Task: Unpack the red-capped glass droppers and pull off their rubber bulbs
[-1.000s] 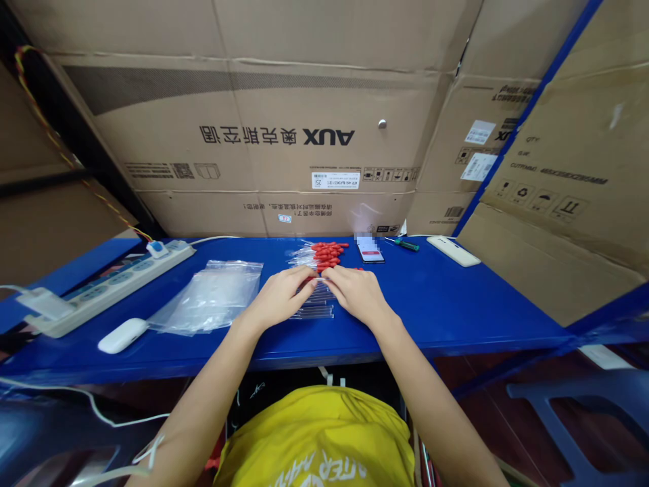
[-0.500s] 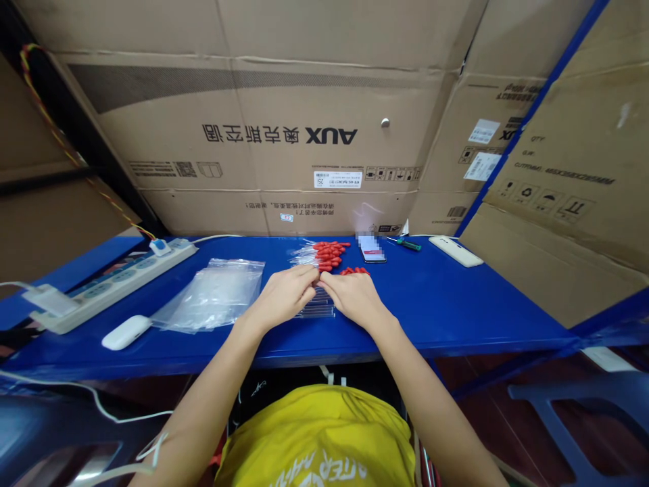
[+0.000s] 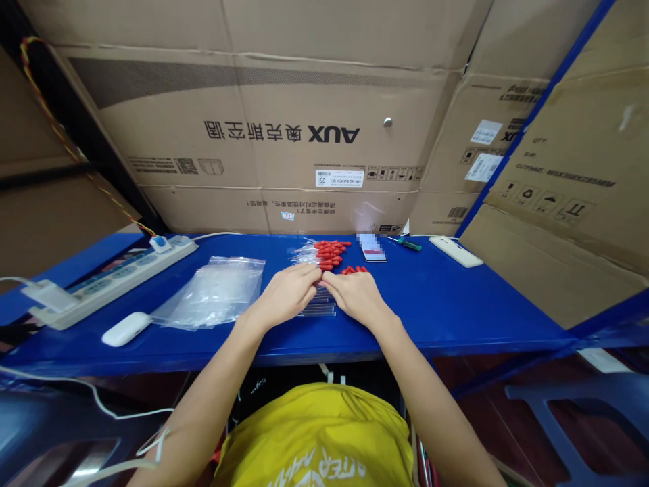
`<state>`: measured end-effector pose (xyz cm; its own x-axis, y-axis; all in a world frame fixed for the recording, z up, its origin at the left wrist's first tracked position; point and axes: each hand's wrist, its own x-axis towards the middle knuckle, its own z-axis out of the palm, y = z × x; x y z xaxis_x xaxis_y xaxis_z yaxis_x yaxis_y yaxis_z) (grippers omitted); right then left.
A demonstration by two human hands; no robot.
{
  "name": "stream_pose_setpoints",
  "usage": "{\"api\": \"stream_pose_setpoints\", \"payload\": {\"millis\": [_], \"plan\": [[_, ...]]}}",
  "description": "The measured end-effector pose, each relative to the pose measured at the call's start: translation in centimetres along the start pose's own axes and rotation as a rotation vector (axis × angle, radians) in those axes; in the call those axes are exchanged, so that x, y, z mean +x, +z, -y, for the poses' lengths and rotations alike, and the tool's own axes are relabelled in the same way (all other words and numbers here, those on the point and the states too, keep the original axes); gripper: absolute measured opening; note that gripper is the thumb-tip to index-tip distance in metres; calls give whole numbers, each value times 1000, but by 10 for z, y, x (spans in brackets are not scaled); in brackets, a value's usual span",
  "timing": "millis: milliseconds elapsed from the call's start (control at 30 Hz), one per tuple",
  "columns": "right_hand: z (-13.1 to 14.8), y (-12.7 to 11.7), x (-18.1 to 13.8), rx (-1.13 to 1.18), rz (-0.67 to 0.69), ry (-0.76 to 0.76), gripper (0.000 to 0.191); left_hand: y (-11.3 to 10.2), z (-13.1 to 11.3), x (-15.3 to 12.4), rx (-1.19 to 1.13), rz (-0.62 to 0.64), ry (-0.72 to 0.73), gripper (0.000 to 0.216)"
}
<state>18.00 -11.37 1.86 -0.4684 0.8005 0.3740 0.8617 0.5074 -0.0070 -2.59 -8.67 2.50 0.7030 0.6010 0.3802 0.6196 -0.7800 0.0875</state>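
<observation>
Both grips are pinched nearly closed, left hand (image 3: 288, 295) and right hand (image 3: 355, 295) meeting fingertip to fingertip over clear tubes (image 3: 319, 310) on the blue table (image 3: 456, 304).

Both bare forearms reach forward and angle inward, elbows wide, wrists low. The left hand (image 3: 286, 294) lies palm down, knuckles up, fingers curled and pointing right. The right hand (image 3: 355, 294) mirrors it, fingers curled and pointing left. Their fingertips meet in the middle, thumbs tucked under, pinching together; what sits between them cannot be made out
</observation>
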Motion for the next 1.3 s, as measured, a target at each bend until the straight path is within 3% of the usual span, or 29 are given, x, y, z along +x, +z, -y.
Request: {"api": "stream_pose_setpoints", "payload": {"millis": [167,433,733,933,1100,1200,1300], "plan": [[-3,2,0,6,-22,-5,37,-2,-2,0,-36,1,-30,20],[-18,-1,-3,119,-131,-8,37,-11,9,-6,-298,-43,-138,31],[-17,1,-4,150,-115,-51,32,-13,10,-8,-130,-61,-36,35],[-5,1,-3,65,-78,1,34,-13,2,-6,86,-183,-21,45],[0,1,0,34,-93,26,39,-15,-1,-5,-60,-236,-62,42],[-22,1,-6,24,-90,93,39,-36,16,-16,-223,-431,-244,41],[-56,-4,-18,17,-156,312,41,-70,41,-36,-306,-948,-529,36]]}}
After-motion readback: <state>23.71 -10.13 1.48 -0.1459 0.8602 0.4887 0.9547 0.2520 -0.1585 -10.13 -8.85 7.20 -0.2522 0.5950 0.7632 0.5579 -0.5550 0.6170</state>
